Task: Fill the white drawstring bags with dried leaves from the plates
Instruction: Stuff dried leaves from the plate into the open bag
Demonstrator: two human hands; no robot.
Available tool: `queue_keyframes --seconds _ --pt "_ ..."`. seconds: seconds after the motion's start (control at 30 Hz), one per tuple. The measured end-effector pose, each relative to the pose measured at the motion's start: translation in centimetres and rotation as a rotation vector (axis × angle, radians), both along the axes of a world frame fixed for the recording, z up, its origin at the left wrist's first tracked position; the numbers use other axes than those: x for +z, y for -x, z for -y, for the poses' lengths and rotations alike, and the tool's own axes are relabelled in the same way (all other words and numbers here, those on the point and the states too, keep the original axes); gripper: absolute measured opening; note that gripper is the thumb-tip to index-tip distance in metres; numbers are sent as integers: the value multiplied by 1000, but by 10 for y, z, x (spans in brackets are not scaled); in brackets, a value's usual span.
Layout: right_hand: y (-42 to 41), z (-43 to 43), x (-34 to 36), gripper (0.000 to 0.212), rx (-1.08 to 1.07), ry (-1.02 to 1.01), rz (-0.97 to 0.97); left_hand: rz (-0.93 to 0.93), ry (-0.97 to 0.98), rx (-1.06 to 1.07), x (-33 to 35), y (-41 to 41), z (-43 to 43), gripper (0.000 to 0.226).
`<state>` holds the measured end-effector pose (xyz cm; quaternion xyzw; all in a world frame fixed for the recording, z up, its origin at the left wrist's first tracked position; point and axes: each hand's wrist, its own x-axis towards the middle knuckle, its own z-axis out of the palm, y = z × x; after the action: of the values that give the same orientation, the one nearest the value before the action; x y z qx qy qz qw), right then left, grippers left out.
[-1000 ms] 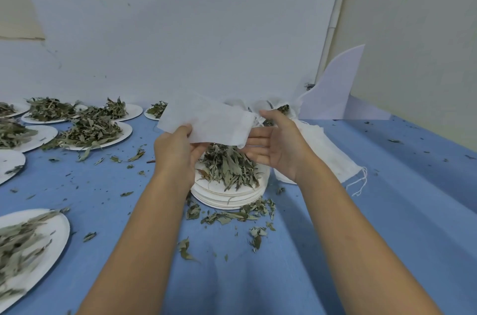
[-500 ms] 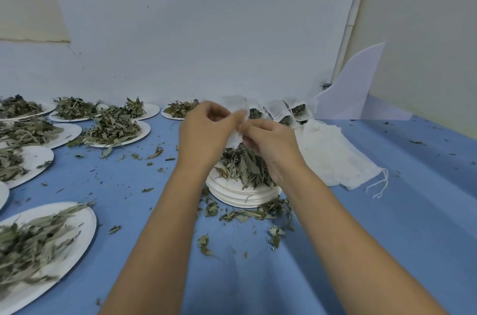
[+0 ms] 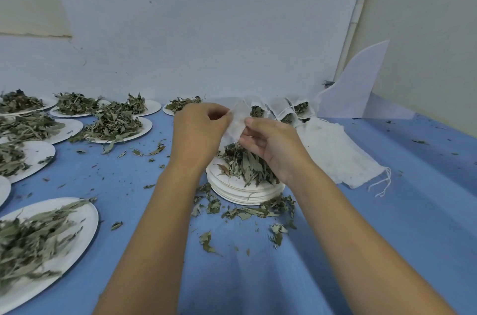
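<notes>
White drawstring bag, thin cloth, is up in the air over the middle of the blue-covered table, pinched between both hands. Starting at the left edge, there's a bunch of round white paper plates heaped with grey-green dried leaves, running from the near left corner up to the back edge. Loose leaf bits are all over the cloth. Left hand has thumb and fingertips curled onto the bag's left edge, and right hand pinches its right edge. Right below them sits a stack of white paper plates with a leaf pile on top. Along the back edge, a few filled white bags stand with leaves poking out. Just right of the stack lies a flat heap of empty white bags, strings dangling. In the back right corner is a curved white board.
</notes>
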<state>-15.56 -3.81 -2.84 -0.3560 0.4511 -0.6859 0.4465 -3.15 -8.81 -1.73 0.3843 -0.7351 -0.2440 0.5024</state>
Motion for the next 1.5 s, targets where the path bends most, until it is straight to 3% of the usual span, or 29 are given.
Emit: queue_keyframes --seconds 0.07,0.2,0.4,0.53,0.63,0.77,1.03,1.17,1.3,1.43,1.5 --pt "3 0 2 9 -36 4 -2 19 57 108 0 -2 1 18" --pt "3 0 3 12 -204 -19 -209 120 143 249 1 -3 1 24" --pt "1 -2 8 5 -266 56 -254 243 193 244 2 -5 2 26" --pt "-7 -2 7 24 -195 30 -502 291 220 193 4 -4 2 22" --pt "-10 -2 6 2 -194 65 -434 348 245 172 6 -2 -1 20" --pt "-4 -2 5 12 -189 80 -447 333 256 122 6 -4 -1 21" --pt "8 1 5 5 -236 124 -440 370 255 46 8 -4 0 15" --pt "3 2 2 24 -216 149 -580 370 213 -122 10 0 -4 13" --pt "2 1 -1 40 -173 146 -686 346 230 -143 7 0 -5 11" --pt "3 -1 0 27 -86 179 -663 319 231 -175 7 -2 -4 33" --pt "2 -1 -1 22 -61 187 -628 315 255 -140 8 -2 -3 28"
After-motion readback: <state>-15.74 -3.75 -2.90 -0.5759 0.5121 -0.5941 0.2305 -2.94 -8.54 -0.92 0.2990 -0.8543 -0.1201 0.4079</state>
